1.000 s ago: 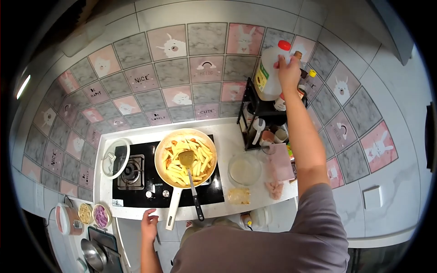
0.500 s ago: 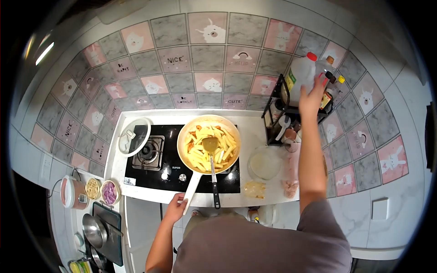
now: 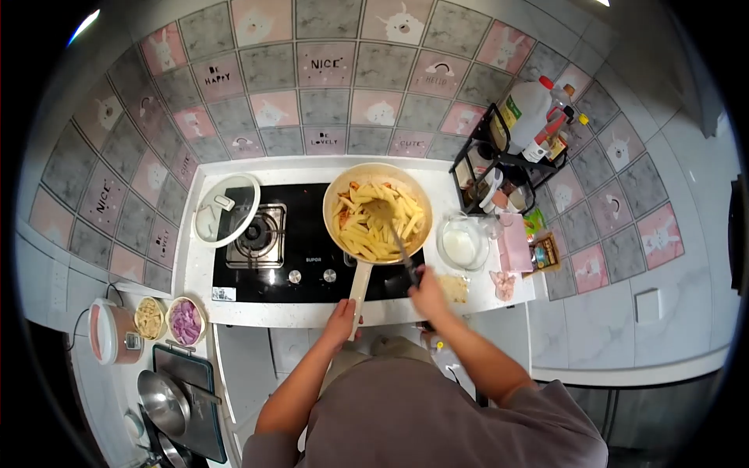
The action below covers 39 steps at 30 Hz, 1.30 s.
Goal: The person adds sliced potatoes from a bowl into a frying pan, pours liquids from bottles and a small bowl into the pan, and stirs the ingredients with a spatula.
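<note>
A cream frying pan (image 3: 417, 187) stands over the right side of the black gas stove (image 3: 300, 226). My left hand (image 3: 341, 321) is closed around its pale handle (image 3: 360, 292). Yellow potato strips (image 3: 370, 234) fill the pan, with some reddish-orange pieces near the far left edge. My right hand (image 3: 426, 293) grips the dark handle of a cooking spatula (image 3: 402, 246); its blade sits among the strips, partly covered and a little blurred.
A glass lid (image 3: 242, 204) rests by the left burner. On the right are a glass bowl (image 3: 463, 242), a pink box (image 3: 512, 243) and a black rack (image 3: 480, 144) of bottles. Bowls of chopped purple onion (image 3: 186, 322) and pale pieces (image 3: 149, 318) stand left, near a cutting board (image 3: 199, 417).
My right hand has left the bottles on the rack and now holds the spatula, whose handle swung rightward. My left hand stays on the pan handle. The camera view has shifted.
</note>
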### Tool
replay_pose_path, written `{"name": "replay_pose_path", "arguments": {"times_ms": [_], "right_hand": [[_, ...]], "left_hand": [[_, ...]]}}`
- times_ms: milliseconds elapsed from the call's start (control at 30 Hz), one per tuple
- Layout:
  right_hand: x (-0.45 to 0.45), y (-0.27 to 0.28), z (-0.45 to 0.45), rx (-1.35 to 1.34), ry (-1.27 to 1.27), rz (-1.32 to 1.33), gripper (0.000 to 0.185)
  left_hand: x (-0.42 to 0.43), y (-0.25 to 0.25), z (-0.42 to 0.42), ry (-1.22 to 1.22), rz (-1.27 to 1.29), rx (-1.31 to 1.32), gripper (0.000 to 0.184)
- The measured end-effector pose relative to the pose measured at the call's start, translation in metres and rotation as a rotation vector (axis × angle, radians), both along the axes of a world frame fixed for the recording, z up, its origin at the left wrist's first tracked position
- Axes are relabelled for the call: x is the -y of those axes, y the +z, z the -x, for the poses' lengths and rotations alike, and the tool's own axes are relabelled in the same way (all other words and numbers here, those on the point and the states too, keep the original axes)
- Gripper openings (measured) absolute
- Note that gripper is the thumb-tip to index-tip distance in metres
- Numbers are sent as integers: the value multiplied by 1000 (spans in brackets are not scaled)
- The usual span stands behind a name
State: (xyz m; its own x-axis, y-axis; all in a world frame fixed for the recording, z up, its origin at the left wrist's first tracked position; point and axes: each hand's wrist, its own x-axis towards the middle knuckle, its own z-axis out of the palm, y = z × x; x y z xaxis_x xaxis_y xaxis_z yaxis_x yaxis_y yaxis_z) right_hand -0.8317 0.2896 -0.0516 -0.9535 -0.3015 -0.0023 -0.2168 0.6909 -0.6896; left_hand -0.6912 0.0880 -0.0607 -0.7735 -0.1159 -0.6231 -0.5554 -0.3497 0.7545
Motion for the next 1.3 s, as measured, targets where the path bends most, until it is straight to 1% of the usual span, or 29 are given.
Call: {"name": "replay_pose_path", "arguments": {"times_ms": [33,67,100,133,167,233,267,333,400,467,500,567,600,633,667,700,733,800,867,900,933,967,1000,1067,1133,1167,1200,1267,1300], "right_hand": [[-1,57,7,63,-7,-64,40],[-6,88,16,16,-2,-177,36],[-14,109,31,-4,44,-273,34],[-16,138,39,-84,112,-370,32],[-15,163,48,-79,137,-483,30],[-7,202,62,-226,217,-742,23],[-6,209,75,-354,274,-853,19],[12,231,93,-261,268,-946,24],[34,242,115,-153,332,-1125,25],[47,246,138,-58,438,-1210,24],[54,248,154,125,492,-1265,25],[54,243,179,353,373,-1148,28],[49,237,188,437,288,-1089,28],[35,218,205,494,278,-1027,28],[19,197,226,547,270,-962,28],[5,184,232,628,196,-858,31],[-10,168,237,635,236,-735,37],[-31,124,231,620,269,-528,42],[-33,91,227,459,309,-479,44],[-28,81,227,350,372,-462,46],[-29,79,230,351,378,-457,46],[-31,77,234,107,456,-511,45],[-30,85,230,-137,524,-564,45],[-26,113,221,-270,549,-627,41],[-7,173,186,-299,520,-801,40],[-19,165,195,-389,584,-807,38],[-23,170,192,-385,579,-811,38],[-28,189,180,-539,637,-836,35],[-32,195,173,-620,622,-839,32]], "left_hand": [[-2,-2,0,-7,14,-39,30],[-2,-3,0,-11,34,-57,31],[-3,-3,-1,-13,31,-60,32],[-3,-3,-1,-12,31,-64,32],[-3,-2,-2,-19,19,-61,32],[-3,3,-2,-19,80,-34,31],[-4,4,-2,-28,73,-34,31],[-3,5,-1,-11,53,-15,32],[-2,5,0,-19,42,-10,33],[2,7,1,-19,35,2,34],[2,12,2,-20,18,21,36],[-1,11,5,-9,-4,43,38],[0,9,6,-65,47,32,38],[1,7,7,-121,102,21,38],[2,9,7,-108,106,24,38],[3,12,7,-122,133,22,36],[3,13,7,-137,160,22,34],[4,10,6,-137,163,29,34],[5,10,8,-142,168,31,34],[5,11,7,-149,149,30,35],[5,12,7,-160,131,28,37],[7,14,8,-159,137,30,37],[7,15,7,-151,130,30,37],[4,15,7,-151,113,32,37],[6,14,6,-143,93,45,37],[7,13,4,-150,89,47,37],[8,13,4,-142,71,41,37],[10,13,4,-127,30,26,37],[11,13,5,-135,21,22,37]]}}
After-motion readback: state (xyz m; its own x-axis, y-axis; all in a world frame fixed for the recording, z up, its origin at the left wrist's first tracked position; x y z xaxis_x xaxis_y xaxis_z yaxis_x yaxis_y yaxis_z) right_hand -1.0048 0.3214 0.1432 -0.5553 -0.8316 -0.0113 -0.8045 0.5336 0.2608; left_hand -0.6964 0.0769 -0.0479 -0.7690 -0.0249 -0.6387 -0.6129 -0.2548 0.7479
